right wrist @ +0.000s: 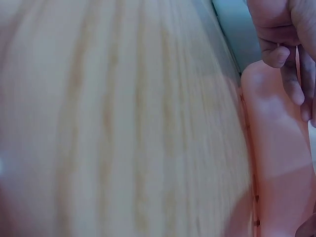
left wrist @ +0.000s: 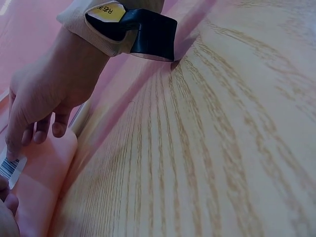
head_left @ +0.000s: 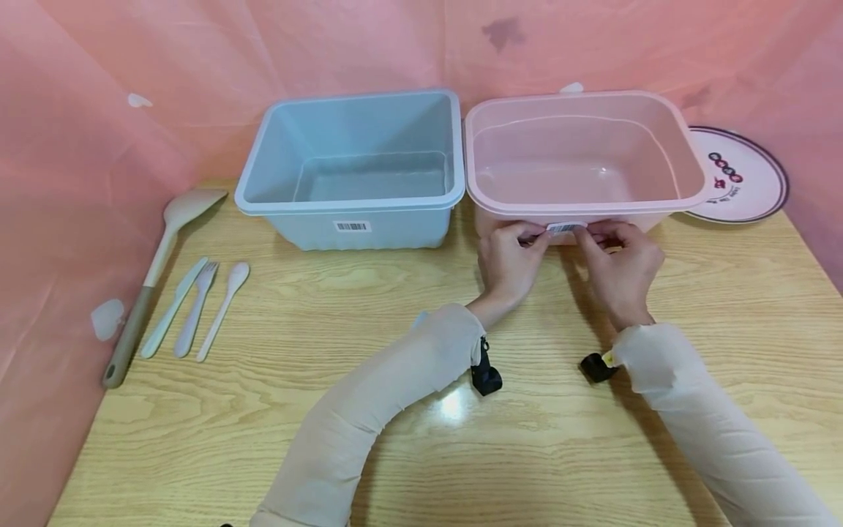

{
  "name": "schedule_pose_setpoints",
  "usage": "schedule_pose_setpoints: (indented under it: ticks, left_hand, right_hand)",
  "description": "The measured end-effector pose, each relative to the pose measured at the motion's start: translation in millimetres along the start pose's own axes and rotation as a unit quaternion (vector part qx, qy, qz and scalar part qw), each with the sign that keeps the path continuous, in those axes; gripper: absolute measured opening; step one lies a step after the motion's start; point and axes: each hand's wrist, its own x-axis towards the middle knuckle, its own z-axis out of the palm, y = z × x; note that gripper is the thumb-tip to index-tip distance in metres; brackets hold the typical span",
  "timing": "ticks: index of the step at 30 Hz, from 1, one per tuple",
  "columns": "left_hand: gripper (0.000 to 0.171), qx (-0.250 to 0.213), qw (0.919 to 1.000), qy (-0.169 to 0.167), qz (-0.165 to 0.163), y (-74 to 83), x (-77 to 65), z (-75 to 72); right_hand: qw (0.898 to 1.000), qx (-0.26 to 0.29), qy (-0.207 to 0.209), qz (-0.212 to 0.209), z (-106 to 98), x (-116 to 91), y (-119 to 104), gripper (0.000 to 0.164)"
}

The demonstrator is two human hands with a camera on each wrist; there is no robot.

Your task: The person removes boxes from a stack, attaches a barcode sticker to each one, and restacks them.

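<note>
A pink plastic bin [head_left: 582, 209] stands at the back right of the table, with a white barcode label [head_left: 565, 228] on its front wall. My left hand [head_left: 510, 267] pinches the label's left end between thumb and finger. At the opposite end, my right hand [head_left: 622, 271] pinches it too, thumb in front. The left wrist view shows the label [left wrist: 11, 169] between both thumbs, close against the pink wall [left wrist: 42, 173]; whether it is partly lifted I cannot tell. In the right wrist view, my left hand's fingers [right wrist: 292, 91] hang in front of the bin.
A blue bin [head_left: 349, 205] with its own barcode label sits beside the pink one. Behind the pink bin's right end lies a white plate [head_left: 744, 176]. At left are a long-handled turner [head_left: 151, 271], a knife [head_left: 174, 307], a fork [head_left: 196, 307] and a spoon [head_left: 224, 311].
</note>
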Motion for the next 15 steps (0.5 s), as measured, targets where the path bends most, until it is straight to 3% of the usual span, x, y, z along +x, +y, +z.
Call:
schedule_pose_setpoints:
  ticks: [8,12,15]
  left_hand:
    - [0.010,0.004,0.9999,0.004,-0.009,-1.5,1.4,0.4]
    - [0.010,-0.011,0.9999,-0.006,0.000,-2.3,-0.3,-0.4]
    - [0.009,-0.043,0.9981,-0.032,0.029,-4.5,-2.3,-0.8]
  right_hand:
    - [0.996,0.011,-0.016,0.088,-1.3,1.6,-3.3,0.029]
    - [0.996,0.013,-0.023,0.090,-4.0,1.0,-2.4,0.027]
    - [0.996,0.016,-0.026,0.078,-7.1,-0.9,-1.1,0.025]
